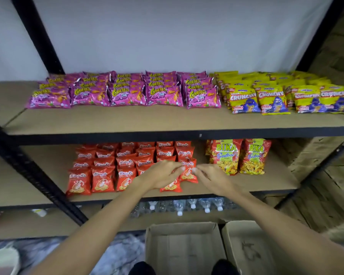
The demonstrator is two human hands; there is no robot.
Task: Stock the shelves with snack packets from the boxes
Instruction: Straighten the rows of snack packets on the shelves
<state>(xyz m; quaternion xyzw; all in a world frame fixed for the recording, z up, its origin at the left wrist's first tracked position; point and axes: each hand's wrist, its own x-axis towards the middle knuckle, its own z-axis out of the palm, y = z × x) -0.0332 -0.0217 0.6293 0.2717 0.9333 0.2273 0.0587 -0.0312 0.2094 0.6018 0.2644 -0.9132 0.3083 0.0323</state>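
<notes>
On the middle shelf (246, 187) stand rows of red snack packets (103, 175). At the right end of those rows, one red packet (188, 172) stands upright between my two hands. My left hand (163, 174) pinches its left side and my right hand (211, 178) pinches its right side with fingertips. Another red packet (172, 186) lies partly under my left hand. Two cardboard boxes (184, 247) sit open on the floor below my arms, and both look empty.
Two Bika Seafood bags (238, 157) stand right of my hands. The upper shelf (127, 122) carries pink Cornitoz packets (127, 92) and yellow Crunchy packets (286, 96). Water bottles (187, 207) fill the lower shelf. A black upright (38, 175) runs down the left.
</notes>
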